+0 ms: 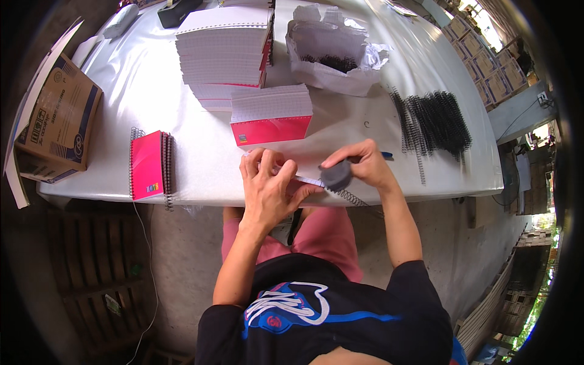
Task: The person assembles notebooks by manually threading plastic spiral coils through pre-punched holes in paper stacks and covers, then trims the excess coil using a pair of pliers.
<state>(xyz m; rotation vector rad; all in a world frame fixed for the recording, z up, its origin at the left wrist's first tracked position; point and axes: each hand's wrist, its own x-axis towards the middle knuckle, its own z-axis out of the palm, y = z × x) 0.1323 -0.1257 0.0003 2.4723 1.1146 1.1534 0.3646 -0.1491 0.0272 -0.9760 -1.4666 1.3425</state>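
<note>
My left hand (271,185) presses down on an unbound notebook (304,180) lying at the near edge of the white table (158,91). My right hand (363,163) grips a dark grey tool (336,175) at the notebook's right side. A black wire spiral (351,197) sticks out from under the tool along the notebook's edge. Most of the notebook is hidden under my hands.
A short pink-covered stack (272,120) lies just beyond my hands, with taller paper stacks (224,52) behind. Bound pink notebooks (149,165) lie at the left, loose black spirals (433,121) at the right, a white bag of spirals (331,55) behind, and a cardboard box (58,125) at far left.
</note>
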